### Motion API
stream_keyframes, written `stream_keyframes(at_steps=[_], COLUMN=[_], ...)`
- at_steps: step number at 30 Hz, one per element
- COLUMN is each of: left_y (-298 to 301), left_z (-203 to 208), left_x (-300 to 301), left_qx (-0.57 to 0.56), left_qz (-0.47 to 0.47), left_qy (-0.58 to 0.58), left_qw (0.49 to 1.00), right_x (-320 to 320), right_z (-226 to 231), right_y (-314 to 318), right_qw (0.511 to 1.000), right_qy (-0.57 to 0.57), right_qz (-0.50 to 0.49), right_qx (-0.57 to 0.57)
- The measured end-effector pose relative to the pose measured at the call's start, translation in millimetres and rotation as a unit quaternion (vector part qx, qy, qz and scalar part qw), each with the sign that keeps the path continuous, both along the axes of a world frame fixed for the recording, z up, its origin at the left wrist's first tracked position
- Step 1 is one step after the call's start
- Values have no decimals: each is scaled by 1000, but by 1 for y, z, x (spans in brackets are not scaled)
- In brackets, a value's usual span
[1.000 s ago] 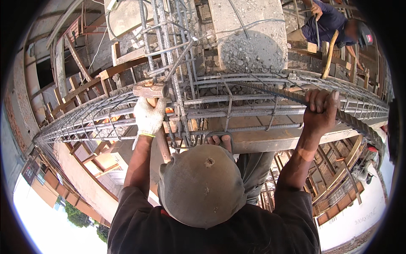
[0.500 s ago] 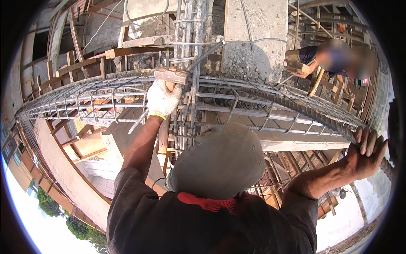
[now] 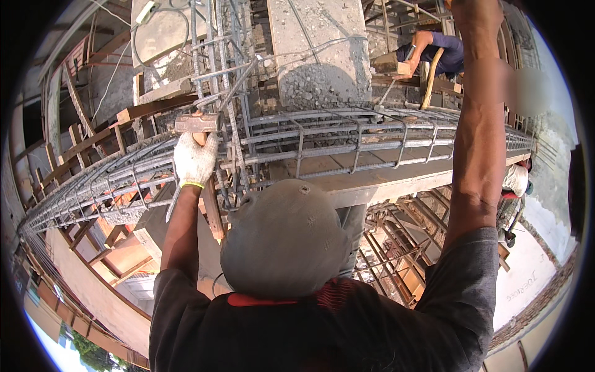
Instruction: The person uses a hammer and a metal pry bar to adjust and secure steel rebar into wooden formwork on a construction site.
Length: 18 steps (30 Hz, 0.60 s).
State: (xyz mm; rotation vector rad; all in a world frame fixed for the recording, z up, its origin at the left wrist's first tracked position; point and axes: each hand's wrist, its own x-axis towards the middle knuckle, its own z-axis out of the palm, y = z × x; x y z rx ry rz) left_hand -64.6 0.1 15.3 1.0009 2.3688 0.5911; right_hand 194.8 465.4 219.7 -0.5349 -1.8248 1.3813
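My left hand [image 3: 196,158], in a white knit glove, is closed around a hammer [image 3: 197,123] just below its rusty metal head. The wooden handle [image 3: 212,211] shows below the fist. A pale metal rod [image 3: 173,201] sticks out beside the glove. Both are next to a rebar column [image 3: 217,56] where it meets a horizontal rebar cage [image 3: 347,139]. My bare right hand [image 3: 476,12] is raised at the upper edge; its fingers are mostly cut off, so its hold is hidden. A grey cap [image 3: 285,242] covers the lower middle.
A concrete slab [image 3: 319,43] with rubble lies beyond the cage. A co-worker's hand [image 3: 406,65] is at a wooden block [image 3: 385,64], near a yellowish pole [image 3: 432,77]. Another person [image 3: 515,180] is at the right. Timber formwork [image 3: 396,248] shows below the beam.
My right hand has left the thick ribbed bar at the right and risen to the upper edge; that bar is no longer seen there. My left hand still holds the hammer. The view has shifted.
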Motion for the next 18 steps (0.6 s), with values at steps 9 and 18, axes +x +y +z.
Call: stream_keyframes(at_steps=[9, 18], left_y=[-7, -8], left_z=[1, -6], left_x=[-5, -8], left_qx=[28, 56], left_qz=[25, -6], left_qy=[0, -52], left_qw=[999, 997], right_x=[0, 39], right_z=[-167, -229], right_y=[-137, -172], right_qw=[919, 702], right_qy=[-358, -113], right_qz=[48, 76], right_qx=[-156, -699])
